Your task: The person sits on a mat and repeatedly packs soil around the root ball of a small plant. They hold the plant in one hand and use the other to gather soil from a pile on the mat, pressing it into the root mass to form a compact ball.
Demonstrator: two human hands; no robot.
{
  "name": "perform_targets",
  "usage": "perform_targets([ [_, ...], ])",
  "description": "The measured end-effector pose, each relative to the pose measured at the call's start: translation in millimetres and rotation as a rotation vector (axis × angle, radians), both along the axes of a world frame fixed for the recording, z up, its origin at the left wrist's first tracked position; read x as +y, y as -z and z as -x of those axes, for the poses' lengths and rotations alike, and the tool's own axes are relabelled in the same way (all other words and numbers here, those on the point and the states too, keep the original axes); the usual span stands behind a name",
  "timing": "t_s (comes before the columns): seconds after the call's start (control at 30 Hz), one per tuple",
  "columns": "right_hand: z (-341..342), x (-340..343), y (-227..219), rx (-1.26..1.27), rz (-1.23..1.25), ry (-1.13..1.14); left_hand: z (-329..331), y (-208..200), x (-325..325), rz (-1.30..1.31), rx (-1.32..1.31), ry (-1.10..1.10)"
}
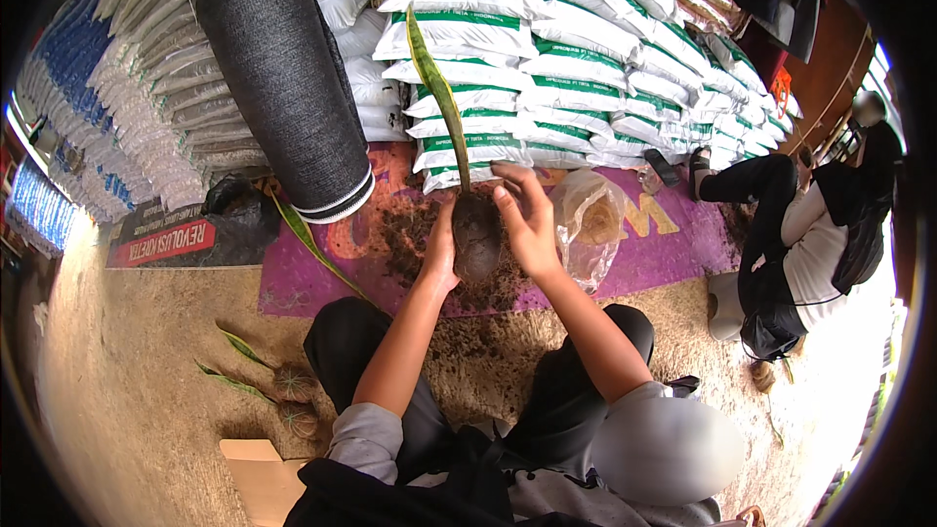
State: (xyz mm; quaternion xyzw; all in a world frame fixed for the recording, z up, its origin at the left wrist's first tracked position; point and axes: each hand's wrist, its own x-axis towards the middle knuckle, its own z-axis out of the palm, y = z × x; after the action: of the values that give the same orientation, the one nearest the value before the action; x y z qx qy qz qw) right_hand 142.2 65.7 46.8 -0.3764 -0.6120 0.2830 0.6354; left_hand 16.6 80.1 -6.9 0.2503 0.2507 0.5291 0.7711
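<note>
- Plant [478, 239] between the person's two hands, in front of the knees and over the near part of a purple banner [669, 210]; whether the underside of its brown ball rests on anything cannot be told.
- The left hand [442, 246] is curved against the ball's left side, probably to bear it and stop it rolling.
- The right hand [528, 222] is beside the right side, fingers spread and bent, thumb near the top; it seems to steady the ball loosely, though how firmly it touches cannot be told.
- The long axis runs from the ball to the tip of a single yellow-edged leaf [444, 102]. The tip points toward the top of the view, away from the person's body, leaning a little left; looking down, the camera leaves its true tilt unclear.
- Gripping low, at the ball, likely spares the thin leaf, which neither hand appears to pinch.
- Loose soil [415, 234] lies scattered on the banner, which perhaps serves to catch it.
- A clear plastic bag [591, 234] sits just beyond the right hand, seemingly within easy reach.
- Two smaller plants [295, 398] lie on the floor at the person's left, leaves pointing outward, apparently set aside.
</note>
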Motion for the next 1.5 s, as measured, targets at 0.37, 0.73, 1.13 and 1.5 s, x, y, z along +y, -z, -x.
perform_targets([
  [0.37, -5, -9, -1, -0.064, 0.369, -0.289, -2, -6, -8, -0.005, 0.067, -0.050],
  [0.73, -2, -9, -4, -0.312, 0.004, -0.003, 0, -1, -6, 0.036, 0.042, -0.052],
  [1.13, 16, -27, 3, -0.640, -0.272, 0.073, -2, 3, -1, -0.036, -0.101, -0.002],
  [1.5, -11, -7, -21, 0.215, 0.008, -0.001, 7, 5, 1, -0.159, -0.153, 0.060],
])
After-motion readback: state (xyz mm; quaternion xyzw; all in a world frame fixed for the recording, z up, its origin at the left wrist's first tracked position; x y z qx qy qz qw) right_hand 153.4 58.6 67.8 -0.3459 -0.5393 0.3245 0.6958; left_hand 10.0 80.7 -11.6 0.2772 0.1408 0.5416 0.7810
